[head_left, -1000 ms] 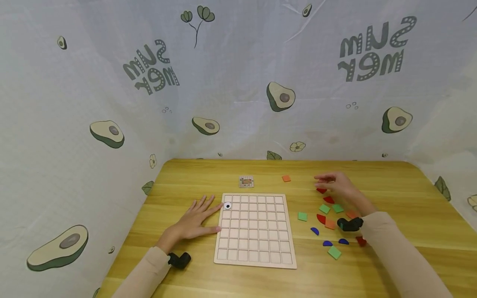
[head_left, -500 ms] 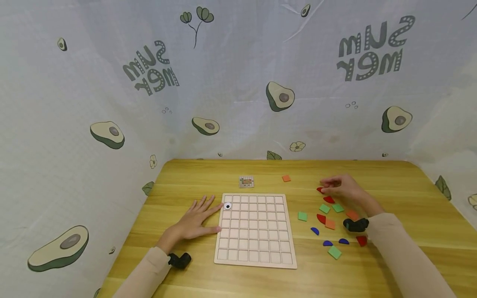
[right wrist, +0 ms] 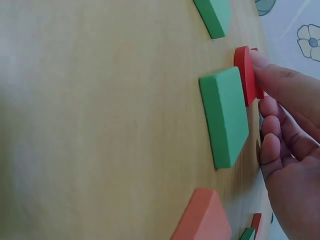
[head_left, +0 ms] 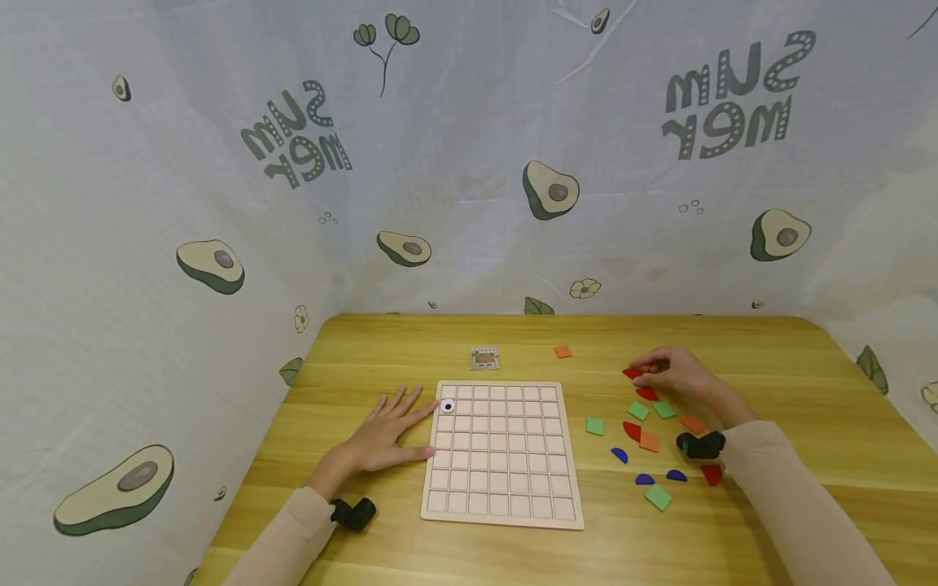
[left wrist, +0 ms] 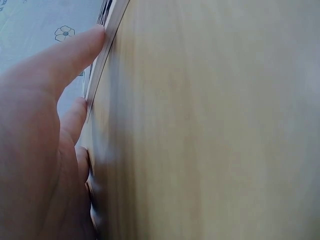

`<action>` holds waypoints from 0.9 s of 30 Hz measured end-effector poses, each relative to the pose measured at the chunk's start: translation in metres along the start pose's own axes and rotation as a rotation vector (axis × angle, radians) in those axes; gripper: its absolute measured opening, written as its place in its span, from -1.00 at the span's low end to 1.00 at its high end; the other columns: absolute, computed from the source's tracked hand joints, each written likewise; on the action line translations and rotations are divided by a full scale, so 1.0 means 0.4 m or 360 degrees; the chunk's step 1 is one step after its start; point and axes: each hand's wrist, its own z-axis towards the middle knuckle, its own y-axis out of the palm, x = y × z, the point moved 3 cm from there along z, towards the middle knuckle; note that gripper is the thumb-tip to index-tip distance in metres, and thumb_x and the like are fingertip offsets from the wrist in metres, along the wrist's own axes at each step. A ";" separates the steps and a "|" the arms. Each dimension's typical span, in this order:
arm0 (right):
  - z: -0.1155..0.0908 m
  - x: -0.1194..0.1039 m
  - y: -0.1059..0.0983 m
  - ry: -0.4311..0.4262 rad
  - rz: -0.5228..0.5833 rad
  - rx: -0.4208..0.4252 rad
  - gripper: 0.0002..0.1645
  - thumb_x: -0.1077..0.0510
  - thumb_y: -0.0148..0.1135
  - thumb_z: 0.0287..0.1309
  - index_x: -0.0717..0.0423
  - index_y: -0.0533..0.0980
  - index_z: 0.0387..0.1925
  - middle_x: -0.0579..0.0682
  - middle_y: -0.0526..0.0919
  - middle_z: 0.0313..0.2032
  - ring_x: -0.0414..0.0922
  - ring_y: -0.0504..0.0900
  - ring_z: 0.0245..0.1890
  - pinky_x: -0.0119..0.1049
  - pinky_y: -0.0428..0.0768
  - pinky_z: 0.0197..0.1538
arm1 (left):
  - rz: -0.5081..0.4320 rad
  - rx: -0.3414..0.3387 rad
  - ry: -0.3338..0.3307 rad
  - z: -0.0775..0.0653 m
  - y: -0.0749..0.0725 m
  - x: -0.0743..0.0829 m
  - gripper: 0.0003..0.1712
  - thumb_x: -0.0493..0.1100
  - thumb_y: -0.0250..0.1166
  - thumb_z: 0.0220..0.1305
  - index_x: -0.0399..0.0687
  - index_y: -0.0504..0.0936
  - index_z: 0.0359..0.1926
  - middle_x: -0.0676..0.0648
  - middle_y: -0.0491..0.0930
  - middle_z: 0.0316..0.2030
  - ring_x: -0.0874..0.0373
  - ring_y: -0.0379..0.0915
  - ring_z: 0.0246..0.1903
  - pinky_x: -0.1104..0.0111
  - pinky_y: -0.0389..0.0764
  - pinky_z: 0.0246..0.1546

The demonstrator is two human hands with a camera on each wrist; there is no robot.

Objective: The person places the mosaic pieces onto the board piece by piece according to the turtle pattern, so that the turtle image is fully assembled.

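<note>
My left hand [head_left: 388, 431] lies flat with spread fingers at the left edge of the pale wooden grid board [head_left: 575, 514]; its thumb and index finger touch that edge, as the left wrist view also shows. A white disc with a black dot [head_left: 447, 405] sits in the board's left column, near the top. At the far right, my right hand [head_left: 677, 373] pinches a red quarter-circle piece [head_left: 628, 373] at the table surface. A second red quarter-circle piece [right wrist: 244, 75] lies just in front of it in the right wrist view, beside a green square piece [right wrist: 227, 120].
Several green squares [head_left: 595, 426], orange squares [head_left: 649, 440], blue half-circles [head_left: 619, 455] and other red pieces [head_left: 712, 474] lie scattered right of the board. A small printed card [head_left: 484, 358] and an orange square [head_left: 563, 352] lie beyond it. A patterned curtain [head_left: 469, 268] stands behind the wooden table.
My right hand has shifted a little right and lower, and its fingers have come together on the far red quarter-circle piece. The left hand stays where it was.
</note>
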 end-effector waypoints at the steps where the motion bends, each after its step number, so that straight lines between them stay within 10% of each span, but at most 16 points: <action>1: 0.000 0.000 0.001 0.0005 -0.0008 0.0008 -0.59 0.24 0.43 0.17 0.47 0.61 -0.03 0.14 0.62 -0.26 -0.03 0.49 -0.31 -0.41 0.55 -0.32 | -0.0003 0.0004 0.0003 0.000 0.000 0.000 -0.06 0.47 0.05 0.33 0.36 -0.03 0.59 -0.07 -0.29 0.58 -0.10 -0.49 0.53 -0.12 -0.36 0.44; 27: 0.007 -0.006 0.011 -0.0018 0.0003 0.0031 -0.60 0.24 0.44 0.16 0.48 0.60 -0.07 0.06 0.50 -0.37 -0.06 0.37 -0.36 -0.41 0.41 -0.39 | -0.0006 0.0002 0.0002 0.001 -0.004 0.005 -0.07 0.45 0.06 0.34 0.33 -0.02 0.59 -0.09 -0.29 0.57 -0.12 -0.48 0.52 -0.12 -0.36 0.44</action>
